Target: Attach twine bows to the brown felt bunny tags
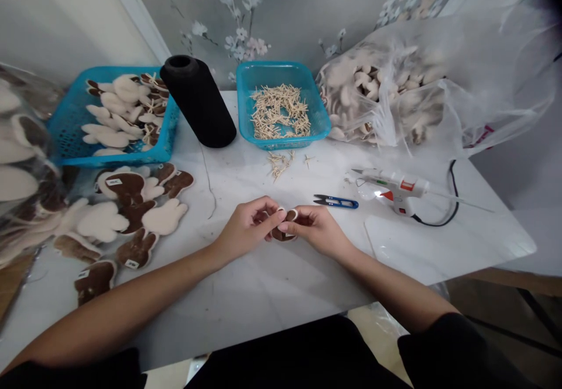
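Note:
Between my hands, above the front middle of the table, is a small brown plush bunny piece [281, 236] with pale edging and a white tag. My left hand [252, 224] pinches its upper left part with thumb and fingers. From the other side, my right hand [319, 230] grips the upper right part, its thumb tip close to the left thumb. The fingers cover much of the piece. Just beyond my right hand lie blue thread snips [336, 202]. Some small cream bows [280, 164] rest on the table farther up.
A blue basin [283, 143] of cream bows stands at the back, beside a black thread cone [199, 102]. Left are a blue basket [114, 158] of plush pieces and loose bunny pieces [132, 193]. Right are a corded glue gun [401, 190] and a filled plastic bag [395, 108].

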Tool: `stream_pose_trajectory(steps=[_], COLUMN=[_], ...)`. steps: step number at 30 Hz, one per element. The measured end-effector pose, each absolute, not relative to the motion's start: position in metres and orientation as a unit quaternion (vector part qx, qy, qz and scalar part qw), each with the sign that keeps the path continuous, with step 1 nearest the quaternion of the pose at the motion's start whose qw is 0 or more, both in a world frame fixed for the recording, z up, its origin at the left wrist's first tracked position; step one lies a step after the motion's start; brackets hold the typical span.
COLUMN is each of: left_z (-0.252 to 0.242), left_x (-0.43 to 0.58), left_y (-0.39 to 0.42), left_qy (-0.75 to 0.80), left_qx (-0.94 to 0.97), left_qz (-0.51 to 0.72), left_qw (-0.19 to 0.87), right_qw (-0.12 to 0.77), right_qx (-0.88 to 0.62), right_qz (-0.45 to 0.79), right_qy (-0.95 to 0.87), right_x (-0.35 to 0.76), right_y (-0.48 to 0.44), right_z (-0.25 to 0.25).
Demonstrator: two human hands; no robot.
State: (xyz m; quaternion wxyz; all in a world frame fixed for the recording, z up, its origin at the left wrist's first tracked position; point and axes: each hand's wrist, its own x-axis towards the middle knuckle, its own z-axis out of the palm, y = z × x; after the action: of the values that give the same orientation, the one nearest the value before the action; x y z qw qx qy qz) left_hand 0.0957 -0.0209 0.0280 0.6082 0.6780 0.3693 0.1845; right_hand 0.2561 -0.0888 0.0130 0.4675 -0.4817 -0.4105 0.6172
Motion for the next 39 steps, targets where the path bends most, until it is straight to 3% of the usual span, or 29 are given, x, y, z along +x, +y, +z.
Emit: stream_pose_trajectory(steps=[9,12,21,31,35,39], left_z=[0.026,0.032,0.051,0.033,0.023,0.020], left_x=[0.094,0.094,0.093,0.101,0.095,0.092], left_y=[-0.019,-0.016,-0.016,-0.029,-0.035,-0.039], left_qy=[0.292,0.287,0.263,0.343,0.312,0.330], left_qx=[0.532,0.574,0.801,0.648,0.617,0.607], left_qz=[0.126,0.136,0.098,0.193,0.158,0.120], left_qw=[0.785,0.755,0.530,0.652,0.705,0.713], right_qw=[0.440,0.425,0.388,0.440,0.487,0.436], right_qx=[-0.398,-0.397,-0.444,-0.450,-0.472,-0.536], right_qz=[0.678,0.693,0.675,0.631,0.603,0.544], right_qy=[-0.435,-0.426,-0.444,-0.455,-0.421,-0.476], right_x=[0.264,0.261,0.257,0.257,0.262,0.272], right_y=[-0.084,-0.086,-0.090,-0.092,-0.089,-0.098], right_z=[0.022,0.023,0.017,0.019,0.023,0.030])
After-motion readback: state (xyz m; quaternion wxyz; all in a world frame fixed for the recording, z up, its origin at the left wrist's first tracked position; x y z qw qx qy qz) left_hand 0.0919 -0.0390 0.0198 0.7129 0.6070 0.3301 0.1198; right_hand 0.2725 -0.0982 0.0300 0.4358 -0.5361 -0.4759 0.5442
